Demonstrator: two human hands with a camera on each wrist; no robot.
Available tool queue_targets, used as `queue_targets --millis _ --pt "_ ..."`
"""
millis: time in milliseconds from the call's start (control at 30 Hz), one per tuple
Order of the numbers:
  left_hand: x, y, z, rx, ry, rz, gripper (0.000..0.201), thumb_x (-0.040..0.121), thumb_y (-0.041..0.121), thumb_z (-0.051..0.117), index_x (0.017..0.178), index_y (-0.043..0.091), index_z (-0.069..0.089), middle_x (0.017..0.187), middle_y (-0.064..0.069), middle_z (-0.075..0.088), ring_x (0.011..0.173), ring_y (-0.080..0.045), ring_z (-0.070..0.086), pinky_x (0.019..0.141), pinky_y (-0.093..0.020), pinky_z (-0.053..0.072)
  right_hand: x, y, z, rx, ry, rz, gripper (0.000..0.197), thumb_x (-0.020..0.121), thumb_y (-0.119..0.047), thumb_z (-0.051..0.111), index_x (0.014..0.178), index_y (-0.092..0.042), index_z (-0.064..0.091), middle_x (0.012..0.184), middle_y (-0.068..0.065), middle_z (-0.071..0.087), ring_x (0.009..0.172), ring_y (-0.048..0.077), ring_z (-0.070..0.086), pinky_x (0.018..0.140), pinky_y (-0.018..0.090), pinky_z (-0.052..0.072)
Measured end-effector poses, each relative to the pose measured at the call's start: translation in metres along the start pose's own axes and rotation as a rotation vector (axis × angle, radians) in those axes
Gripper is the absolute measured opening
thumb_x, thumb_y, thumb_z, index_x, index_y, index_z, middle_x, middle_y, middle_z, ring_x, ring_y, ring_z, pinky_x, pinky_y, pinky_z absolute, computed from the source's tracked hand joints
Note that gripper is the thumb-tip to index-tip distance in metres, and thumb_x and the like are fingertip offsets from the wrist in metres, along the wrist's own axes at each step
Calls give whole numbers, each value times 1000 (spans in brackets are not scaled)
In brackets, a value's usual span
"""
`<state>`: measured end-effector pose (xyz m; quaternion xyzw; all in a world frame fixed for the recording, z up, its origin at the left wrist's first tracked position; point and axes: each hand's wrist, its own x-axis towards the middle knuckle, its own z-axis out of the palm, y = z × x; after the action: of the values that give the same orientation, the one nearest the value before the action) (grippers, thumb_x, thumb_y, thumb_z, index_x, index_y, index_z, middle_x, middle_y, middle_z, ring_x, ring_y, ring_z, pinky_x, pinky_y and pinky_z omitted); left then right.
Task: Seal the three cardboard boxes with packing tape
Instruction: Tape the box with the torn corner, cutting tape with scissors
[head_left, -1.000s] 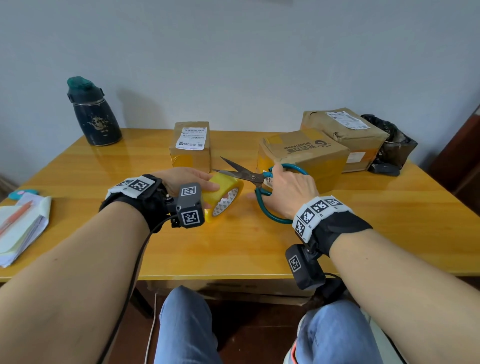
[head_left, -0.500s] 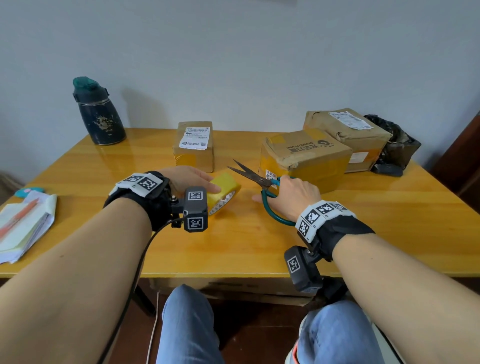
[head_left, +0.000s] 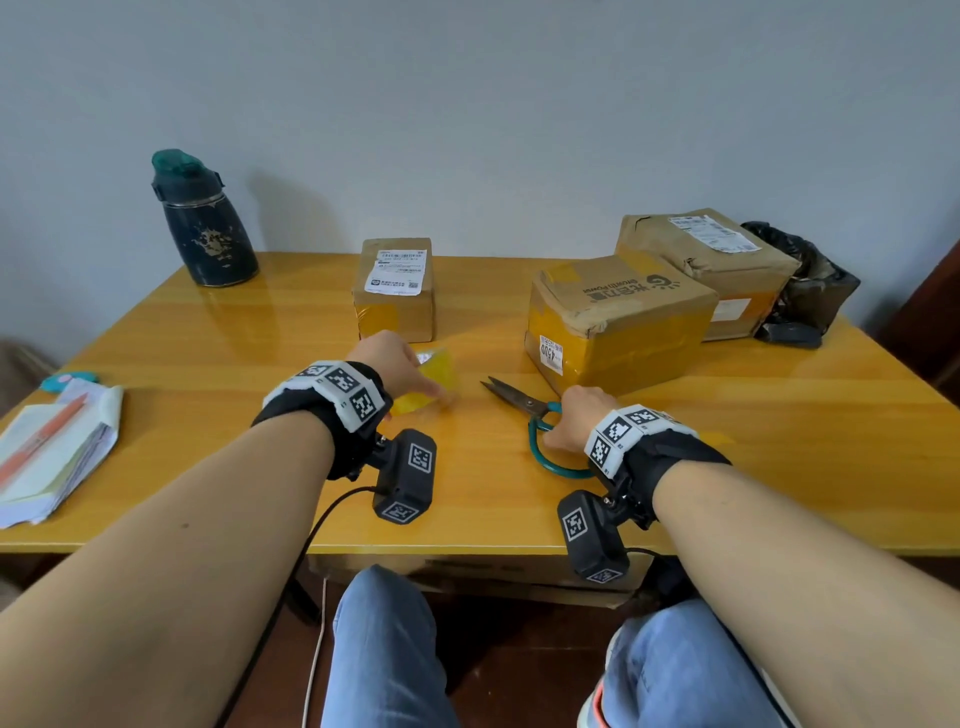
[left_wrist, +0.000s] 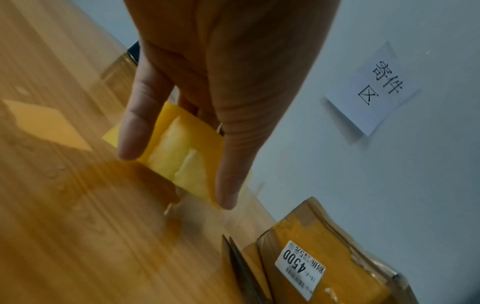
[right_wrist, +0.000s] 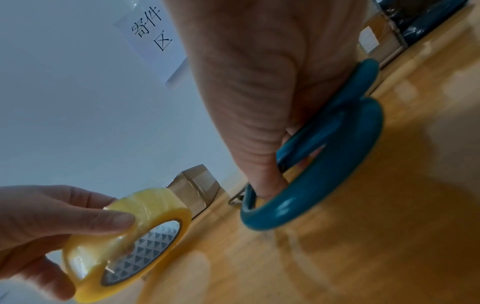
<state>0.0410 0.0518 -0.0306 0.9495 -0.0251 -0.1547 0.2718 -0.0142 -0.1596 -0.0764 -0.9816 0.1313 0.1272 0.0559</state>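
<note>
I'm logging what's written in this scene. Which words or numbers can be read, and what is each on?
"寄件区": paper sign on the wall.
"4500": white sticker on the middle box.
Print on the middle box's top: too distorted.
Shipping labels on the small box and far box: too small.

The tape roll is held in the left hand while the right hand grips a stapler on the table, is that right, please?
Not quite: the right hand grips scissors, not a stapler, as the head view shows. The left hand does hold the tape roll, and the scissors lie on the table.
</note>
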Motion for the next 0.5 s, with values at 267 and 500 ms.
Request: queue_targets --millis 267,500 --pt "9 1 15 280 -103 -31 50 75 52 74 93 6 63 86 -13 63 83 -23 63 59 -28 44 11 -5 -4 9 -37 -40 41 80 -35 73 66 -14 41 66 1 46 58 15 45 45 23 32" --pt "6 21 2 393 -53 -29 50 74 56 73 68 11 52 67 -2 55 58 -14 50 52 -24 40 11 -2 -10 -8 -85 -45 46 81 -43 71 62 -15 40 60 0 41 51 14 40 46 24 31"
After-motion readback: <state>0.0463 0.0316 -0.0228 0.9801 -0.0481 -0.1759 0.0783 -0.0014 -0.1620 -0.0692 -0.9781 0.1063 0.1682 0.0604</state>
